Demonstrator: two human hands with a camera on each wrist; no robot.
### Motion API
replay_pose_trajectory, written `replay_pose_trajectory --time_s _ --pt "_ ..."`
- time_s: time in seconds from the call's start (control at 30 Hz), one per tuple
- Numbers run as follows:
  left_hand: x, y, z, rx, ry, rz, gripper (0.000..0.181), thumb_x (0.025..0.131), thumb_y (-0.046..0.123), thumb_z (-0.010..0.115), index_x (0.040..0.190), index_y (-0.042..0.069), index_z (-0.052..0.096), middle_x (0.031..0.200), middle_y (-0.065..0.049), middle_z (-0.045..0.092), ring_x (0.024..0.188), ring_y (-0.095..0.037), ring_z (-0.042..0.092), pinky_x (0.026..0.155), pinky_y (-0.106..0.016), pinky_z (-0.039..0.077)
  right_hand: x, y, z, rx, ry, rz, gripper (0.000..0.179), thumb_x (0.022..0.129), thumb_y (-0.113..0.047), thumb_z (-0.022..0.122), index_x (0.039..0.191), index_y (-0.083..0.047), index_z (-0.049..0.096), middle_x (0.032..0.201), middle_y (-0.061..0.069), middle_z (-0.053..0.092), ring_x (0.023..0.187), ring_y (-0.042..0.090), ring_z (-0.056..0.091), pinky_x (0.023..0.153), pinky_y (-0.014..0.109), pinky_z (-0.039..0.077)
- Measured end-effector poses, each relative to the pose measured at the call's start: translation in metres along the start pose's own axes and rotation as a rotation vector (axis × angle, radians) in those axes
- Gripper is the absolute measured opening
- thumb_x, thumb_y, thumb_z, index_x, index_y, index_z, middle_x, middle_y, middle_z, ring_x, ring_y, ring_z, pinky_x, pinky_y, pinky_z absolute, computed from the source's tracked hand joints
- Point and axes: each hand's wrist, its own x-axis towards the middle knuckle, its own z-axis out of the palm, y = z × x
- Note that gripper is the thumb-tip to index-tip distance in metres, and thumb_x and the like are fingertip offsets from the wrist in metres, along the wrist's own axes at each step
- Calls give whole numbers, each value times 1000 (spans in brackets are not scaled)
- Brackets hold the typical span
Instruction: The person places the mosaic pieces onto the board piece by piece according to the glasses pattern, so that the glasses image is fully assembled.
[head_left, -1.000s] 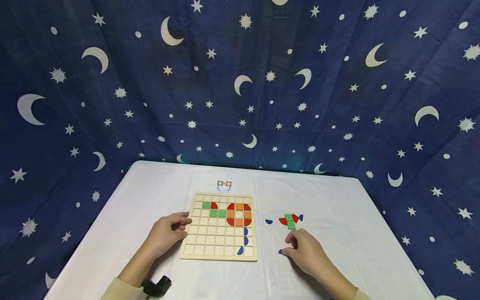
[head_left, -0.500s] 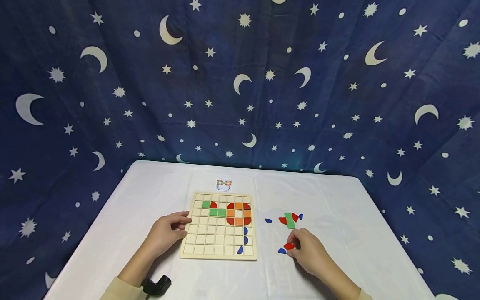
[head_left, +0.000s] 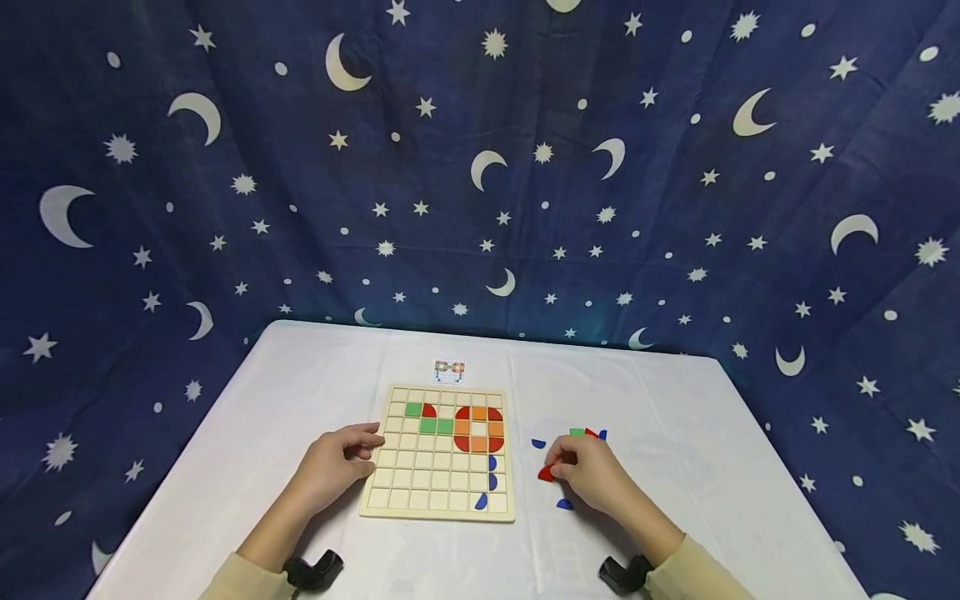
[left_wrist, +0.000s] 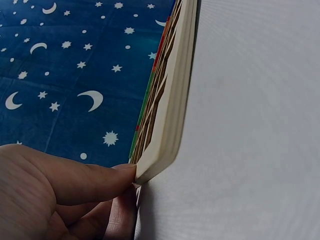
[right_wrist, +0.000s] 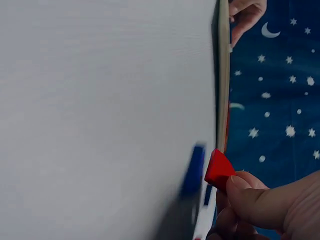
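Between right thumb and fingers, my right hand (head_left: pixel 592 473) pinches a red quarter-round tile (right_wrist: pixel 218 171), held to the right of the wooden grid board (head_left: pixel 420 481). Along the board's left edge, my left hand (head_left: pixel 333 468) rests with its fingertips and thumb touching the rim. Set in the board are green squares (head_left: pixel 427 426), orange squares (head_left: pixel 478 412), red quarter-round tiles (head_left: pixel 495 444) and several blue half-round tiles (head_left: pixel 492 462). The blue tile (head_left: pixel 481 502) in the bottom row lies tilted.
A small pattern card (head_left: pixel 449 371) lies behind the board. Loose on the white cloth (head_left: pixel 637 400) are a blue half-round piece (head_left: pixel 538 443), another blue piece (head_left: pixel 565 504), and a pile with a green square (head_left: pixel 577 432), partly hidden by my right hand.
My right hand has picked up the red tile from beside the near blue piece and moved it up and left toward the board. The left hand stays in place.
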Motion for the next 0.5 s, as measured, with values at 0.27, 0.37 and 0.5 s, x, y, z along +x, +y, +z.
replay_pose_trajectory --time_s 0.27,0.37,0.5 --pt "0 1 0 2 6 -1 37 84 0 79 119 13 82 150 -4 68 95 -12 62 93 -34 47 36 -52 19 86 -75 -78 22 94 -3 78 86 -24 77 89 -7 72 89 18 60 82 35 53" --pt "0 1 0 1 8 -2 37 84 0 79 119 13 82 150 -4 69 94 -12 62 92 -32 47 49 -73 29 109 -106 -125 21 96 -4 76 88 -23 78 93 -4 74 91 17 60 83 34 53" --pt "0 0 0 4 10 -2 37 84 0 79 118 14 82 149 -3 69 94 -11 62 91 -31 47 67 -97 42 157 -148 -176 21 96 -2 74 90 -22 80 94 -3 75 88 16 62 77 31 53"
